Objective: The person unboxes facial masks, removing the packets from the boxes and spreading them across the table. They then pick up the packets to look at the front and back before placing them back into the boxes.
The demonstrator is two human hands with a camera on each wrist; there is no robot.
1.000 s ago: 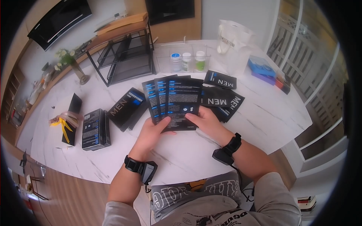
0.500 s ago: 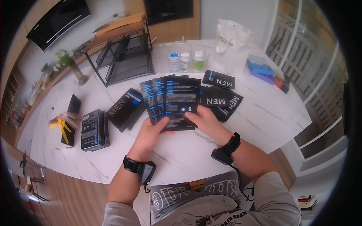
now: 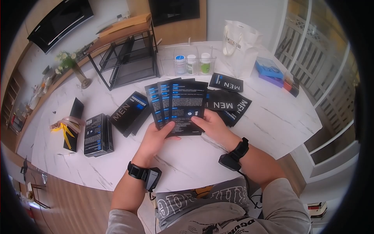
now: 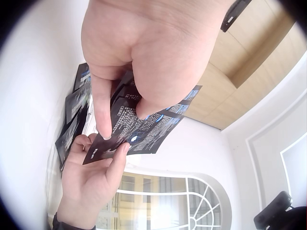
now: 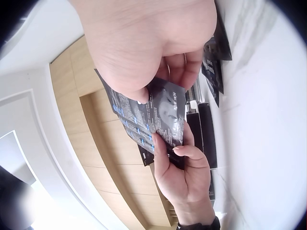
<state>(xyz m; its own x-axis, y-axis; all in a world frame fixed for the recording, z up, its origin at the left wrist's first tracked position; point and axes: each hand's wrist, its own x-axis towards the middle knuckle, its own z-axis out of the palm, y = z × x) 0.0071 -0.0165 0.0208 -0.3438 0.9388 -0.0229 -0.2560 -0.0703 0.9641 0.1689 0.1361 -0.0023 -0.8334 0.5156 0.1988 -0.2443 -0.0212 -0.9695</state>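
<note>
The left hand (image 3: 154, 137) and right hand (image 3: 214, 124) are each applying a pinching grip, thumbs uppermost, to the lower portion of fanned, flat, black rectangular sachets (image 3: 188, 99), which are occupying frame centre over the white, grey-veined desk (image 3: 189, 163). Flat black packets lettered "MEN" (image 3: 223, 102) are lying right of centre.
</note>
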